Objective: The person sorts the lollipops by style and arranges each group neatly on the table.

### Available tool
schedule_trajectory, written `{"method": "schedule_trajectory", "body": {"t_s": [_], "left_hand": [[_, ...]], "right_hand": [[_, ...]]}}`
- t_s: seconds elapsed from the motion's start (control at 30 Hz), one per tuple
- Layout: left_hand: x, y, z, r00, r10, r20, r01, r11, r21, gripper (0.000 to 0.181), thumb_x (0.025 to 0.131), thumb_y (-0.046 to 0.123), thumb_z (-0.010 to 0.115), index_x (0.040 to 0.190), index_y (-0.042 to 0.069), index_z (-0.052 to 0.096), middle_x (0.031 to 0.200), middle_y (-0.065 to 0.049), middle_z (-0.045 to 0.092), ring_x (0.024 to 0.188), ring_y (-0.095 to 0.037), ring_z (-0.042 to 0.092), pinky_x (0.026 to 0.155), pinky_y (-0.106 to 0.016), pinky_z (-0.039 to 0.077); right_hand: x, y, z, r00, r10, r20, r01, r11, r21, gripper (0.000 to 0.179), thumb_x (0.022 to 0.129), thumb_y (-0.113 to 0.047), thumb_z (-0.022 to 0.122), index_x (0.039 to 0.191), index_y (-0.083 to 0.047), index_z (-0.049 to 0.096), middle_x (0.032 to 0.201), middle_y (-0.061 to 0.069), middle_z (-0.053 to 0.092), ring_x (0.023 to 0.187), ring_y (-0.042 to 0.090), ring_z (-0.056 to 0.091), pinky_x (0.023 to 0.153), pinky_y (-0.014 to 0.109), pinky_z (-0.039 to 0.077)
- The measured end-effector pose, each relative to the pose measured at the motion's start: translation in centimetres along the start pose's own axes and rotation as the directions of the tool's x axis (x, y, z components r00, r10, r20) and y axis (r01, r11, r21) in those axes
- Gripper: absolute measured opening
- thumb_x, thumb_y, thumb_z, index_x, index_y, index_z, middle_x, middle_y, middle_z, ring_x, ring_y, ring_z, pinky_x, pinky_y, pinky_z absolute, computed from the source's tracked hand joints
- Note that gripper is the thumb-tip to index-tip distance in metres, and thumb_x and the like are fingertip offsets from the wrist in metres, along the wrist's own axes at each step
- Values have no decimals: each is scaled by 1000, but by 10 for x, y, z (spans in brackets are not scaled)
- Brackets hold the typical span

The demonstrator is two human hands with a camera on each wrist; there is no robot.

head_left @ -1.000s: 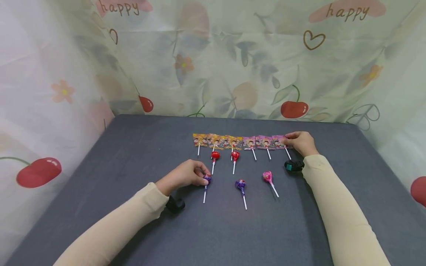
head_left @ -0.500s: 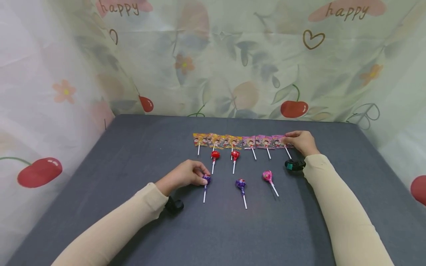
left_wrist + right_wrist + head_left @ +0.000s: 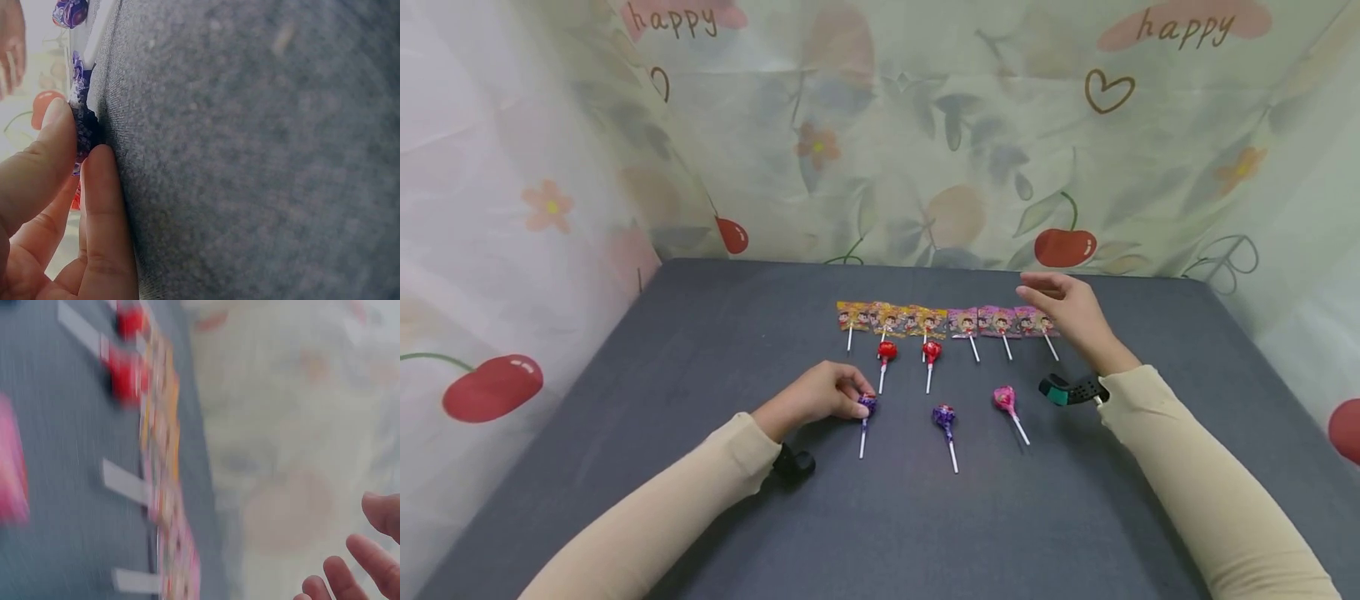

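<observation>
Head view: left hand (image 3: pixel 820 393) down on grey table (image 3: pixel 700 350), fingers pinching purple lollipop (image 3: pixel 867 406); right hand (image 3: pixel 1067 310) lifted above far-row pink packet (image 3: pixel 1033 321), fingers loosely spread, holding nothing.

Left wrist: thumb and finger (image 3: pixel 103 206) clamped round purple wrapper.

Right wrist: blurred; fingertips (image 3: pixel 369 556) apart, row of packets (image 3: pixel 164 462) beside.

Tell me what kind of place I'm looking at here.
Probably a staged tabletop recording booth: a grey cloth-covered table, a cherry-and-"happy" printed curtain hung around it, and lollipops laid in neat rows.
</observation>
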State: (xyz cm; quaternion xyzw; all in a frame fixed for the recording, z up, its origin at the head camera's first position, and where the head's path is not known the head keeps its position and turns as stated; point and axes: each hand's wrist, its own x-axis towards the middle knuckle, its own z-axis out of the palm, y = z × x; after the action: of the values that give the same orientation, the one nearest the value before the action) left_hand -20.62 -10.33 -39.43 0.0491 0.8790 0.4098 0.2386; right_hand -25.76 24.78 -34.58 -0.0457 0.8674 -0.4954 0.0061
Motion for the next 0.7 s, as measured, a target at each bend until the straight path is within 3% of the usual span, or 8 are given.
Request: {"method": "schedule_trajectory", "body": {"t_s": [0.23, 0.47, 0.7], "left_hand": [[1, -2, 1, 1000, 12, 0, -12, 1000, -8, 20, 80, 14, 80, 98, 14, 71, 83, -4, 60, 72, -15, 52, 60, -25, 42], [2, -3, 1, 1000, 18, 5, -18, 1000, -12, 20, 79, 14, 80, 97, 13, 72, 81, -3, 60, 72, -14, 51, 60, -25, 41], [2, -3, 1, 999, 34, 1, -34, 999, -10, 21, 78, 13, 81, 97, 13, 72, 80, -2, 60, 71, -13, 51, 59, -24, 41]], "right_hand": [[-41, -27, 33, 992, -85, 98, 84, 996, 12, 47, 94, -38, 63, 133, -12, 57, 133, 12, 58, 115, 25, 58, 93, 42, 47], [-71, -22, 68, 967, -123, 224, 118, 992, 37, 43, 92, -28, 68, 129, -6, 60, 132, 14, 60, 118, 28, 59, 93, 42, 50], [-82, -10, 92, 944, -119, 309, 120, 993, 16, 40, 90, -18, 70, 125, 0, 62, 127, 17, 62, 118, 31, 59, 96, 40, 49]]}}
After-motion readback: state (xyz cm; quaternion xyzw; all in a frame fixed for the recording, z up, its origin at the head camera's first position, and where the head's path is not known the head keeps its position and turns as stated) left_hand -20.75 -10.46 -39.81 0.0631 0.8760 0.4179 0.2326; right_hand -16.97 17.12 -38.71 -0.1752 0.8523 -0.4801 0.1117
